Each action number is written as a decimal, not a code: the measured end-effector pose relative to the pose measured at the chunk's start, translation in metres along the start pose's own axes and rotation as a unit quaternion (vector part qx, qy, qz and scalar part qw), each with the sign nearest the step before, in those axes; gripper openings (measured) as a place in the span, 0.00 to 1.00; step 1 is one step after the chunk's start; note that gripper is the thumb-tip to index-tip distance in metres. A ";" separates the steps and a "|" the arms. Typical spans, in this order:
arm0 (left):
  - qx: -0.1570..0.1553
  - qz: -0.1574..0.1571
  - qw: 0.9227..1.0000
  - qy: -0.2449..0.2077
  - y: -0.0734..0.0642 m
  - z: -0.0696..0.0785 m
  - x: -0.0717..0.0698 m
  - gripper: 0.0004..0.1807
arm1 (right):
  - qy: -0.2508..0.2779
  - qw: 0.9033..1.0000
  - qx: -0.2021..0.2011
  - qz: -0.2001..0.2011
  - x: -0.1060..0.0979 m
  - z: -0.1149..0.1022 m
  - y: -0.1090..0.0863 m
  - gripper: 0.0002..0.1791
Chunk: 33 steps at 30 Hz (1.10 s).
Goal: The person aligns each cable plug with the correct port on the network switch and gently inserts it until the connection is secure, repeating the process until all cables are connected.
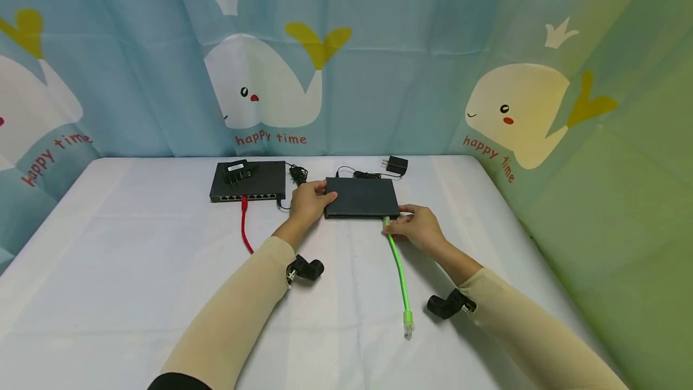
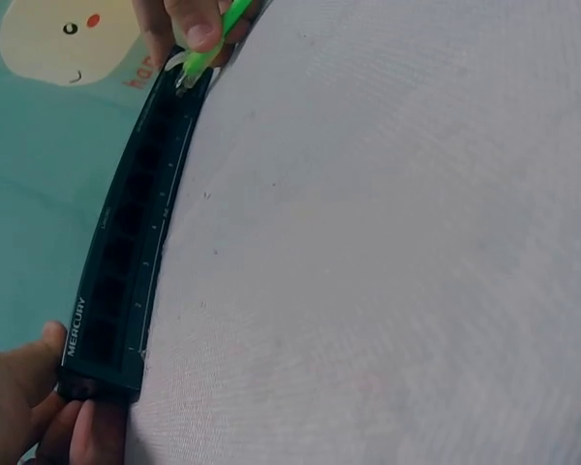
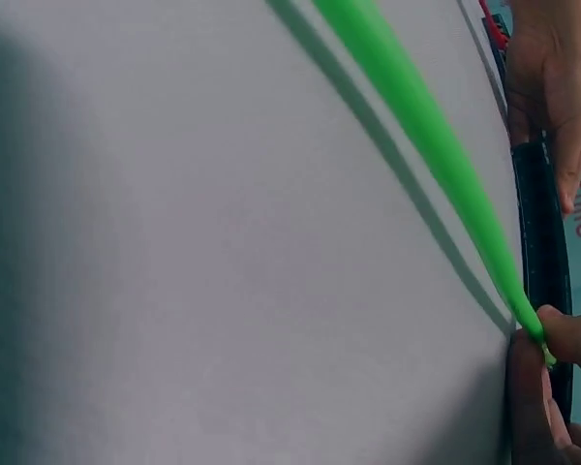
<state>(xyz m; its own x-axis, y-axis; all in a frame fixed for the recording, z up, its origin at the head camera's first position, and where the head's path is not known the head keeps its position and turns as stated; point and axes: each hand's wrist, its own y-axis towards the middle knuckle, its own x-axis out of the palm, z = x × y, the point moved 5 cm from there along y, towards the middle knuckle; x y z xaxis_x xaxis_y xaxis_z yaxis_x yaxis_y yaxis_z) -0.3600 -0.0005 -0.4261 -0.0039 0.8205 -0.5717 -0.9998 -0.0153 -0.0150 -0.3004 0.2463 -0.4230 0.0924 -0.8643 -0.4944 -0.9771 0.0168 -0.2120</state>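
A black network switch (image 1: pixel 361 198) lies on the white table, its row of ports facing the near side. My left hand (image 1: pixel 307 203) grips its left end, thumb on top and fingers beneath, as the left wrist view shows. My right hand (image 1: pixel 422 227) pinches a short green Ethernet cable (image 1: pixel 401 275) near one plug, at the rightmost port. That clear plug (image 2: pixel 183 85) meets the port opening in the left wrist view; how deep it sits I cannot tell. Towards the near side the cable's other plug (image 1: pixel 408 325) lies loose.
Left of my left hand stands a second black switch (image 1: pixel 265 182) with a small black adapter (image 1: pixel 238 171) on top and a red cable (image 1: pixel 244 221) in its front. Behind the gripped switch lies a power adapter (image 1: pixel 397 165) with a coiled cord. A curtain (image 1: pixel 390 95) borders the table.
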 end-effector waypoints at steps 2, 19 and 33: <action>0.001 -0.001 1.000 0.002 0.000 0.000 -0.001 0.27 | -0.001 1.000 -0.007 -0.001 0.000 0.000 0.000 0.41; 0.002 -0.007 1.000 -0.003 0.003 -0.003 -0.001 0.27 | 0.079 0.996 0.035 -0.013 0.004 0.000 0.004 0.38; 0.022 -0.009 1.000 -0.004 0.001 0.000 0.000 0.27 | 0.078 0.996 0.039 -0.034 0.000 -0.003 0.006 0.39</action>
<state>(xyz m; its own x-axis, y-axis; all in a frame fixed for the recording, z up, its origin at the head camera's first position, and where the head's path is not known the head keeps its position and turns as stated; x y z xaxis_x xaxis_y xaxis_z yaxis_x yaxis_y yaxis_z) -0.3615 -0.0004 -0.4260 0.0147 0.8249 -0.5651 -0.9996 0.0254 0.0111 -0.3067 0.2451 -0.4213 0.1221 -0.9319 -0.3415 -0.9512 -0.0116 -0.3085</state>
